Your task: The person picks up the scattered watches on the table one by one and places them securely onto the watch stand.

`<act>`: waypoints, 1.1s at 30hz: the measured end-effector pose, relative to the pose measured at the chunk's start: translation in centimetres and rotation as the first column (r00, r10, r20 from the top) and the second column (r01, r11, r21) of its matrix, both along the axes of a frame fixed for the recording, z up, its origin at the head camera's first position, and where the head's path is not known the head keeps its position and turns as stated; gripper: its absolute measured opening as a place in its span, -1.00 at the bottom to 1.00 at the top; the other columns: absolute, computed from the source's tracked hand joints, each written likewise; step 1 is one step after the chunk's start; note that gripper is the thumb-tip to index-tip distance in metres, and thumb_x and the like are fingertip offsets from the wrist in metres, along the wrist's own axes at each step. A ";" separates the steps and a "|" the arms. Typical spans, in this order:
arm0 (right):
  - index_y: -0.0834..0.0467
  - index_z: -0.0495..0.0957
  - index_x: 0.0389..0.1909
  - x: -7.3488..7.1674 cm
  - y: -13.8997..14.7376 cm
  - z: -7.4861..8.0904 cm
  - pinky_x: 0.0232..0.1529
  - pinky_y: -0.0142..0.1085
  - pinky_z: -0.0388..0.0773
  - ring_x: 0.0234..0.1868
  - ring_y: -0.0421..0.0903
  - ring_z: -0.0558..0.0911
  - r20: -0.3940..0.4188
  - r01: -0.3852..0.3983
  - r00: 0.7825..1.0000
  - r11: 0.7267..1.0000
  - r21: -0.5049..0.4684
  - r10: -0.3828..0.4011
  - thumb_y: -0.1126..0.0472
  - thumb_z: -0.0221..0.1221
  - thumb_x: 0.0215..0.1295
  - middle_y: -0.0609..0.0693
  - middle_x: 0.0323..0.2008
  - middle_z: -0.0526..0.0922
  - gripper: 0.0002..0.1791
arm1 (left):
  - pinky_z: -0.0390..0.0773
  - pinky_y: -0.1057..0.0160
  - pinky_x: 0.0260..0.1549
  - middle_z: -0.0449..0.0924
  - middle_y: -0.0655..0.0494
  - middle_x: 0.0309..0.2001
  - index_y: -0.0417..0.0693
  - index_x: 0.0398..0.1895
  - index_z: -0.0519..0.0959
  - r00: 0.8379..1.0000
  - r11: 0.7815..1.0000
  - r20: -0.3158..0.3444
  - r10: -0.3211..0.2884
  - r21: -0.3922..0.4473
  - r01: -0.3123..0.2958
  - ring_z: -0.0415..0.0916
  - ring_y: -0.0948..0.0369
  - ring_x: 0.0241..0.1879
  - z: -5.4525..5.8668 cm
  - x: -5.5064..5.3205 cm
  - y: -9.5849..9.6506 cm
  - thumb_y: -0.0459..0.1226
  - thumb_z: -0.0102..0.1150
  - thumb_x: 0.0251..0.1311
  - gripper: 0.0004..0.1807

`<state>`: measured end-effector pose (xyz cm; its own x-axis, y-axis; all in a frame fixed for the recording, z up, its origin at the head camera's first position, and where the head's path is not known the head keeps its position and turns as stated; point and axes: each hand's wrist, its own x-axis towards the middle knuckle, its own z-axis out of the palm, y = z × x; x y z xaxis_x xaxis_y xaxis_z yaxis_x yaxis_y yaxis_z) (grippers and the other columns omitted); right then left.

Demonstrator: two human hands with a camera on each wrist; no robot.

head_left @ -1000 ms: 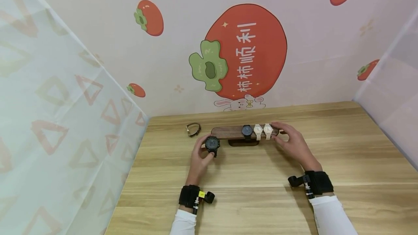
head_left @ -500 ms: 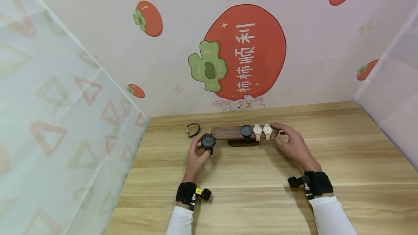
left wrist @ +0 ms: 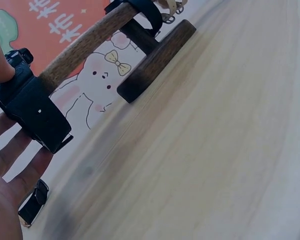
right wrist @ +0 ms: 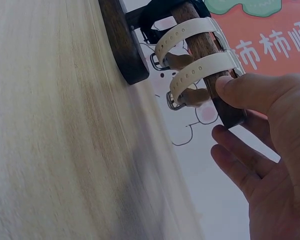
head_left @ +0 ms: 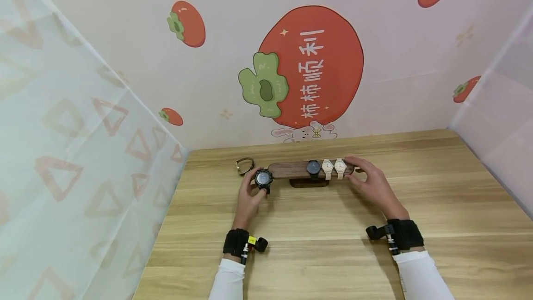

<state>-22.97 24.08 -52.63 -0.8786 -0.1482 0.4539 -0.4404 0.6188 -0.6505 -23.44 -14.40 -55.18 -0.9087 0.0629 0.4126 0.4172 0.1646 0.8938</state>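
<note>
A dark wooden watch stand [head_left: 289, 170] stands near the back of the table. Close to its bar's left end, my left hand [head_left: 248, 200] holds a chunky black watch [head_left: 263, 178] between thumb and fingers. In the left wrist view, the black watch's strap [left wrist: 37, 112] is a closed loop that meets the bar's end. My right hand [head_left: 372, 186] grips the bar's right end, thumb [right wrist: 230, 87] on its side. Toward that end the bar carries a black watch with a dark dial [head_left: 314, 168] and two cream watches, one inner [head_left: 328, 167] and one outer [head_left: 340, 166].
Behind my left hand, a thin dark-strapped watch [head_left: 244, 165] lies on the wooden table [head_left: 316, 253]. A patterned wall [head_left: 387, 82] rises at the table's back edge, with pale side panels left and right.
My left hand has shifted left and slightly back with the black watch, to just off the bar's left end. My right hand stays at the right end.
</note>
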 end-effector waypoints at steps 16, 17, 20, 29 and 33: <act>0.22 0.55 0.40 -0.1 0.1 -0.2 0.13 -0.14 0.62 0.18 0.11 0.66 -0.010 0.018 1.000 1.000 0.018 -0.017 0.46 0.40 0.32 0.21 0.33 0.63 -0.39 | 0.56 0.00 0.26 0.50 -0.06 0.45 -0.08 0.49 0.46 0.999 1.000 0.037 0.009 -0.015 -0.008 0.46 0.09 0.36 0.0 -1.5 0.3 -0.61 0.18 0.15 -0.23; 0.22 0.56 0.39 -0.1 0.1 -0.2 0.14 -0.18 0.60 0.18 0.11 0.66 -0.012 0.018 1.000 1.000 0.018 -0.018 0.46 0.40 0.32 0.21 0.33 0.63 -0.39 | 0.56 0.00 0.26 0.50 -0.06 0.45 -0.11 0.50 0.45 0.999 1.000 0.038 0.005 -0.017 -0.005 0.46 0.08 0.37 0.0 -1.6 0.4 -0.61 0.18 0.15 -0.24; 0.21 0.56 0.39 -0.1 0.1 -0.2 0.15 -0.25 0.57 0.17 0.10 0.67 -0.011 0.018 1.000 1.000 0.017 -0.018 0.46 0.40 0.32 0.20 0.33 0.63 -0.39 | 0.57 0.02 0.24 0.51 -0.04 0.45 -0.19 0.50 0.44 0.999 1.000 0.040 -0.002 -0.023 0.003 0.46 0.06 0.37 0.0 -1.9 0.5 -0.61 0.17 0.17 -0.25; 0.20 0.55 0.40 -0.1 0.1 -0.2 0.28 -0.03 0.54 0.28 0.16 0.63 0.009 0.010 1.000 1.000 -0.004 -0.010 0.43 0.38 0.36 0.19 0.36 0.62 -0.41 | 0.54 -0.14 0.30 0.49 0.04 0.47 0.06 0.53 0.44 0.998 1.000 0.051 -0.025 -0.009 0.025 0.49 0.05 0.34 -0.3 -2.4 1.0 -0.59 0.18 0.23 -0.22; 0.19 0.55 0.42 -0.1 0.2 -0.2 0.31 -0.04 0.52 0.31 0.16 0.61 0.022 0.012 1.000 1.000 -0.007 -0.012 0.43 0.38 0.37 0.19 0.37 0.61 -0.40 | 0.55 -0.07 0.31 0.49 0.01 0.47 -0.03 0.54 0.43 0.998 0.999 0.048 -0.033 -0.016 0.034 0.48 0.04 0.37 -0.3 -2.7 1.2 -0.57 0.20 0.25 -0.25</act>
<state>-23.09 24.24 -52.84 -0.8902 -0.1343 0.4352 -0.4183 0.6190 -0.6647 -26.10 -13.17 -55.46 -0.9245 0.1004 0.3676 0.3799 0.1663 0.9100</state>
